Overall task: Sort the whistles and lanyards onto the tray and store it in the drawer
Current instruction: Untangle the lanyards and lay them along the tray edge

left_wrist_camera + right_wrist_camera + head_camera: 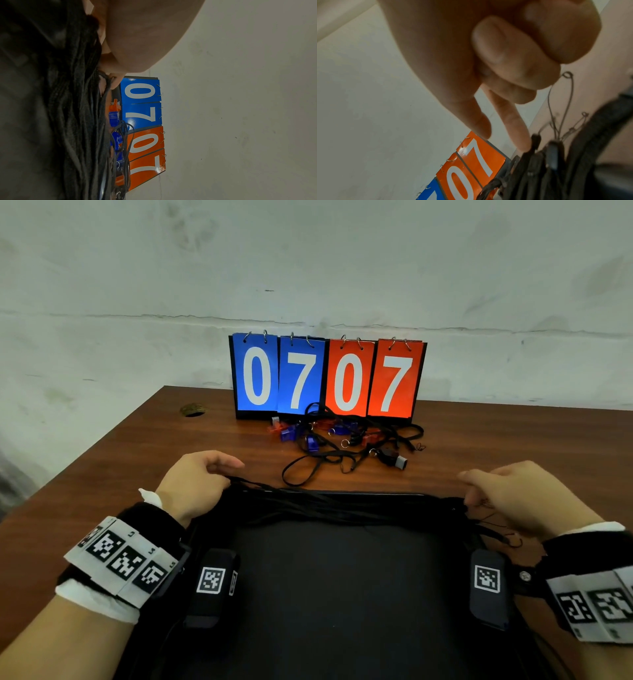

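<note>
Four score cards (347, 381) stand behind tangled whistles (287, 433), beyond the stretched lanyards (342, 505).

I see the black tray (335, 594) nearest me. A straightened bundle of black lanyards (342, 505) stretches left to right over its far edge. Farther off, blue, red and black whistles (287, 434) lie tangled with loose lanyards (337, 454).
</note>
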